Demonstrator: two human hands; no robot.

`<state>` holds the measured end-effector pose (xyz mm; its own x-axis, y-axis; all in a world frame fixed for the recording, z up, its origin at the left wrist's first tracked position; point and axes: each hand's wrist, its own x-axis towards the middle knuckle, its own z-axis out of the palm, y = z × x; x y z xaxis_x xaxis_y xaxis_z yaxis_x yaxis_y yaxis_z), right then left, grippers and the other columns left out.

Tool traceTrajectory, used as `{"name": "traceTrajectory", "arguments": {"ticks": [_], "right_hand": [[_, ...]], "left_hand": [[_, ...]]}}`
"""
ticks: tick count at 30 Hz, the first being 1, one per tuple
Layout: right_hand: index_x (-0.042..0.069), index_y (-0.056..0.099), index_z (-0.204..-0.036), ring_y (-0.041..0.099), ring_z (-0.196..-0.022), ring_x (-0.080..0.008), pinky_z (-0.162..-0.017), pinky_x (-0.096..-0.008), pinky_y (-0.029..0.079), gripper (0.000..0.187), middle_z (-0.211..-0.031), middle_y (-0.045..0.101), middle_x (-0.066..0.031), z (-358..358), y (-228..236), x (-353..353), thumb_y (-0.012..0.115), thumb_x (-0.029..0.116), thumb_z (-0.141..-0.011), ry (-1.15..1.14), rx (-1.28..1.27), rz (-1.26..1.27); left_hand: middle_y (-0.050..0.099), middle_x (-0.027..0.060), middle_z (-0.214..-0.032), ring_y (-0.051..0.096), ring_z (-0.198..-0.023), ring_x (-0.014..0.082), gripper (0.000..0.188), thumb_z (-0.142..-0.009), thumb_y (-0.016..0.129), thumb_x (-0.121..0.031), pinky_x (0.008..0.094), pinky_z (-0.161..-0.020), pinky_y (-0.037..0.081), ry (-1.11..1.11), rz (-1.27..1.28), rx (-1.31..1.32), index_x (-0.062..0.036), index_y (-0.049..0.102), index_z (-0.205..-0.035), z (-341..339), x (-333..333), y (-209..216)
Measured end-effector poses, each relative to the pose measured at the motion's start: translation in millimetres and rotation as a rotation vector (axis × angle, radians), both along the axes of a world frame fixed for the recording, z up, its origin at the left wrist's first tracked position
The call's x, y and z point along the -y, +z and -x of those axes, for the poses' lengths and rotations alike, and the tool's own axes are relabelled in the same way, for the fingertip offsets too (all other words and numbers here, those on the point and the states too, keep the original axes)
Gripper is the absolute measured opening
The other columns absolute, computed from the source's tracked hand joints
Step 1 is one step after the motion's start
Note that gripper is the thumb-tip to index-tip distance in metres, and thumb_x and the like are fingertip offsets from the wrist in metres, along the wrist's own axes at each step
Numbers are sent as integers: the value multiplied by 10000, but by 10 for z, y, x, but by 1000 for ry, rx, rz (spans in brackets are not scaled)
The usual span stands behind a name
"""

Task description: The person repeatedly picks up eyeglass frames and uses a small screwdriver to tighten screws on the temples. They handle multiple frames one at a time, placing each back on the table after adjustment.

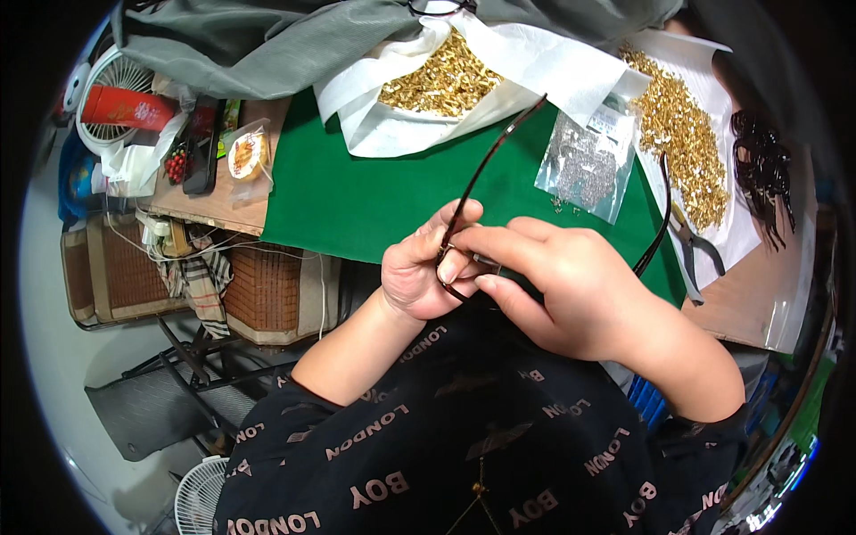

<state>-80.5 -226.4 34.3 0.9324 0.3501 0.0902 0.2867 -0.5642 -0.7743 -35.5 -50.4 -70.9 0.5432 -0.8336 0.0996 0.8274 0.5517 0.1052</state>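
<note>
Shirt: your dark printed top point(464, 428) lies nearest, below both hands; keep the work clear of it so nothing small drops into the folds.
Left hand: yours point(417, 272) pinches the dark curved frame point(486, 165) near its bend, the long arm pointing far and right. Brace it firmly there; a twist could strain the thin arm.
Right hand: yours point(571, 276) closes its fingertips at the same bend, with a slim silvery piece point(486, 261) showing between them. Exactly how it is gripped is hidden; a light, straight push should serve best.
Frame position: just beyond your shirt, in front of the near edge of the green mat point(334, 201). Working over the mat would catch drops better.
Silver bits: in the clear bag point(621, 183), far right of your hands; a few lie loose just beside it.
Pliers: right of the mat point(689, 254), within likely reach.
</note>
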Motion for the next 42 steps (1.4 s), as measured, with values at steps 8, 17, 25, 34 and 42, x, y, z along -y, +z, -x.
{"name": "traceTrajectory", "arguments": {"ticks": [8,17,25,34,42], "right_hand": [[101,594,-1193,607,-616,-281,-537,-355,501,402,-823,559,-117,99,100,29,679,150,-803,60,116,117],[22,584,-1236,599,-713,-270,-629,-318,489,452,-873,596,-141,376,194,260,679,52,-795,-42,75,78],[28,551,-1133,614,-868,-357,-755,-378,491,280,-963,614,-178,486,-200,376,606,129,-878,-179,-108,20],[48,582,-1097,575,-810,-324,-690,-397,478,332,-914,572,-131,523,-263,323,693,119,-792,-275,134,460],[18,634,-1044,546,-867,-306,-758,-400,451,369,-924,563,-121,309,-90,303,749,67,-697,-274,300,598]], "left_hand": [[638,106,-923,608,-705,160,392,-902,611,-172,272,-618,491,66,-303,7,-9,540,-1251,55,-55,261],[613,165,-710,615,-700,352,170,-753,646,-102,445,-619,474,726,-2266,1703,-13,632,-897,-185,-946,1345],[607,119,-865,585,-882,306,181,-733,704,-151,418,-766,465,989,-2419,1941,-35,658,-864,-1241,-913,851],[654,135,-938,633,-893,313,430,-832,665,-282,365,-803,502,1225,-1958,1512,-44,625,-1187,-2483,66,784],[641,98,-923,627,-816,238,233,-836,702,-225,319,-778,504,1349,-1632,1474,-79,711,-1018,-2600,178,645]]}}
